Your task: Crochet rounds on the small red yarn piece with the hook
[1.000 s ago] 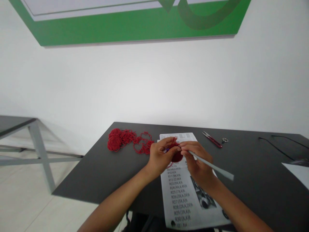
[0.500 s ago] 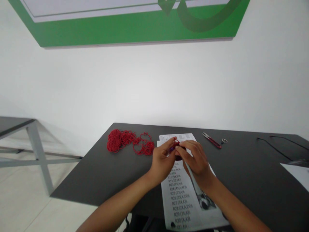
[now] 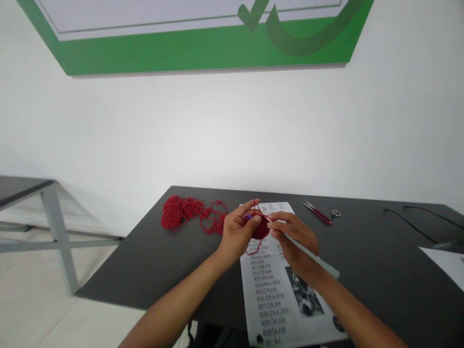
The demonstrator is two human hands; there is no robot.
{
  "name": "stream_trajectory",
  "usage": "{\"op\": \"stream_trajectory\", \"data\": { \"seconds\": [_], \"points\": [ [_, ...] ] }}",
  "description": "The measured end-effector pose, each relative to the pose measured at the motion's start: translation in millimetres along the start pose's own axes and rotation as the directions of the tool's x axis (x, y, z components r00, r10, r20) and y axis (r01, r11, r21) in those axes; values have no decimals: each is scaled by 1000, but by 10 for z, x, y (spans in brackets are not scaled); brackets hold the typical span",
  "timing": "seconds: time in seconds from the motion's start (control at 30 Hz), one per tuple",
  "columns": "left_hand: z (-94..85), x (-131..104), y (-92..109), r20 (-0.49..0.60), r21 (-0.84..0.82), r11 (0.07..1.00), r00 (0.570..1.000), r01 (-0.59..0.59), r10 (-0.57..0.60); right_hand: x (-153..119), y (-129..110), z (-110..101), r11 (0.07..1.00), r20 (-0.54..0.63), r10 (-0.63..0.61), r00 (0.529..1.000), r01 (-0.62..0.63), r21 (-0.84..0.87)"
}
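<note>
My left hand (image 3: 237,231) is closed on a small round piece of dark red crochet (image 3: 261,228), thumb across its front. A strand of red yarn (image 3: 255,207) runs up over the raised index finger, and a small purple bit (image 3: 248,217) shows beside the thumb. My right hand (image 3: 295,237) grips a crochet hook (image 3: 311,256) with a pale, thick handle. The metal tip of the hook meets the right edge of the crochet piece. Below the work hangs a loose loop of yarn. Both hands are above a printed pattern sheet (image 3: 268,299).
Red yarn (image 3: 174,212) lies in a ball and loose tangles at the left of the dark table (image 3: 174,275). Thread snips (image 3: 317,212) with a ring lie behind my right hand. Glasses (image 3: 416,227) and a white paper (image 3: 442,263) are at the far right.
My hands have moved apart slightly, uncovering the round crochet piece. The hook's handle has swung outward to the right, and the left index finger is raised with yarn over it.
</note>
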State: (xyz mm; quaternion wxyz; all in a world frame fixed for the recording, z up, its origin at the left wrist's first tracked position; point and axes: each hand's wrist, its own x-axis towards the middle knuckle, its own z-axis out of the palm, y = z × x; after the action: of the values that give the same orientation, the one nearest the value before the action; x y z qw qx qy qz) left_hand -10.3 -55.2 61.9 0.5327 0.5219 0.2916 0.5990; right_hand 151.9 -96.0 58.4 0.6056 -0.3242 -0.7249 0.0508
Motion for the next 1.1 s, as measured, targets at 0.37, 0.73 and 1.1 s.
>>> {"op": "stream_trajectory", "data": {
  "seconds": [0.37,0.73,1.1],
  "points": [
    [-27,1,29,-123,423,886,956,-191,265,-47,-99,62,908,60,408,911,-412,73],
    [-1,11,87,-154,400,905,963,-145,222,-19,-84,113,477,126,649,750,-530,702],
    [3,-68,-56,50,456,828,939,-325,341,46,88,123,270,257,655,710,-538,799]
  ]
}}
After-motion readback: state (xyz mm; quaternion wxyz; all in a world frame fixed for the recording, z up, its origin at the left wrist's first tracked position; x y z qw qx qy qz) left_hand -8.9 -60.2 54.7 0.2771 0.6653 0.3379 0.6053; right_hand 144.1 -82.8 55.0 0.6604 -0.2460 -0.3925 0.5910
